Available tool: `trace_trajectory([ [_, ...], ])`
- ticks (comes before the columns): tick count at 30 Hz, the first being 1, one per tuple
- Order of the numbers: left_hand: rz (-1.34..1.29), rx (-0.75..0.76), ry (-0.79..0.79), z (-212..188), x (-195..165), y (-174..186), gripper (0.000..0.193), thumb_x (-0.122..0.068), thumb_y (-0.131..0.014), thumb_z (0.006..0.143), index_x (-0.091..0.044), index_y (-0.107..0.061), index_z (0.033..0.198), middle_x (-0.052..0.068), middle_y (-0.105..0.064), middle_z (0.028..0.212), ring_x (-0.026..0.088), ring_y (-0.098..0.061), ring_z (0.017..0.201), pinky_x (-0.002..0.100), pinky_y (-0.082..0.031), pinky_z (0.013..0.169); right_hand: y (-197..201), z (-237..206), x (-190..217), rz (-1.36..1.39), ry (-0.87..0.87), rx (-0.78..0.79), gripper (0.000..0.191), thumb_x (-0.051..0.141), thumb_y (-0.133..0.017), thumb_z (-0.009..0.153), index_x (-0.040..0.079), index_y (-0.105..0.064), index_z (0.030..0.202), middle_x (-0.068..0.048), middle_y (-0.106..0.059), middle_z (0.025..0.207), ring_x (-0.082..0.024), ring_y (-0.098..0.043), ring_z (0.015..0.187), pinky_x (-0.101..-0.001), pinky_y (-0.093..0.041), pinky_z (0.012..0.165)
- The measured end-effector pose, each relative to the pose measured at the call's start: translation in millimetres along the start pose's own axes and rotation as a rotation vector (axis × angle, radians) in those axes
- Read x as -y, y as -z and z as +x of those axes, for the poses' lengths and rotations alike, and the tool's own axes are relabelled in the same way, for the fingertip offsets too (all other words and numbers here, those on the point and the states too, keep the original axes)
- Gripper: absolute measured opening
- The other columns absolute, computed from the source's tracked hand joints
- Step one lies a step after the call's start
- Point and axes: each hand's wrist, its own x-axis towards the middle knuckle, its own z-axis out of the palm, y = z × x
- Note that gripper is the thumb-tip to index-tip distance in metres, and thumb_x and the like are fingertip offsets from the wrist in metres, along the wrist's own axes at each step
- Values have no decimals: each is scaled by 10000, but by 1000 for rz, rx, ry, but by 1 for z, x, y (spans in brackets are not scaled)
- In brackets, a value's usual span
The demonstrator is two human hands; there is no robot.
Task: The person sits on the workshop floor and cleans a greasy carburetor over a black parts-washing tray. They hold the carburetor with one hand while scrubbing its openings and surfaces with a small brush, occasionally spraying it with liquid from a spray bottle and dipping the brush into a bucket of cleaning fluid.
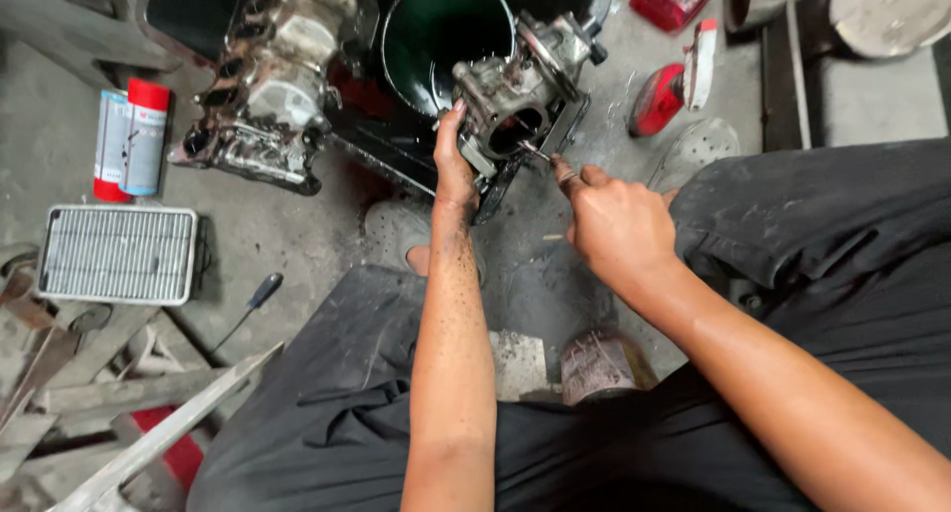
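Down on the concrete floor (59, 165), one person is sitting or crouching in dark trousers, and both bare forearms are reaching forward. The left hand (453, 165) is closing around the lower edge of one grimy metal carburetor (517, 94), thumb up against its side, holding it tilted just above one dark green bucket (436, 27). The right hand (616, 220) is pinching narrow around one thin metal tool (536, 153), and the tip of that tool is touching the carburetor's round opening. What kind of tool it is cannot be told, since most of it is hiding in the fingers.

Left of the bucket, one larger engine part (263, 86) with several round ports is lying on the floor. Further left, two spray cans (129, 136) are lying side by side, one with a red cap. Just below them, one rectangular air filter (117, 255) with fine white pleats is resting flat. One screwdriver (248, 309) with a dark handle is lying near the person's left knee. Well to the right of the carburetor, two red lamp housings (672, 91) are sitting on the floor, one nearer and one up at the top edge. Two sandalled feet are showing beneath the arms.
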Motion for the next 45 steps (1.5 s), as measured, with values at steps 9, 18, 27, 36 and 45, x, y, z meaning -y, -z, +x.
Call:
trace_trajectory([
  [9, 41, 13, 2, 0, 1, -1, 429, -437, -603, 986, -60, -675, 1177, 67, -706, 1107, 207, -668, 1008, 359, -504, 926, -28, 7, -10, 270, -62, -78, 398, 141, -645, 856, 151, -725, 1246, -194, -741, 958, -372, -750, 859, -684, -466, 781],
  [18, -22, 75, -18, -2, 0, -7, 461, -407, -570, 1006, -33, -663, 1261, 62, -710, 1197, 196, -664, 1078, 336, -495, 987, -29, -1, -4, 249, 135, -262, 469, 136, -694, 882, 187, -615, 1341, -152, -709, 1051, -380, -734, 833, -483, -611, 795],
  [27, 4, 50, -43, 1, 3, -8, 495, -388, -555, 1015, -7, -648, 1316, 58, -694, 1253, 187, -641, 1142, 338, -464, 1041, -18, -2, -6, 133, 104, -232, 475, 87, -677, 805, 107, -693, 1279, -212, -712, 1005, -428, -709, 804, -532, -576, 747],
  [36, 63, 86, -63, -4, -3, -13, 509, -395, -546, 1015, 8, -654, 1307, 72, -699, 1246, 190, -650, 1133, 328, -468, 1034, -7, -3, -6, 53, 83, -195, 489, 82, -699, 734, 76, -721, 1222, -241, -717, 946, -446, -705, 739, -543, -572, 690],
  [45, 44, 131, -75, -2, -1, -10, 514, -405, -555, 1020, 13, -661, 1299, 72, -697, 1253, 197, -648, 1139, 338, -468, 1042, -4, -5, 2, -43, 62, -174, 562, 93, -692, 766, 144, -699, 1325, -193, -726, 969, -403, -720, 754, -665, -486, 702],
])
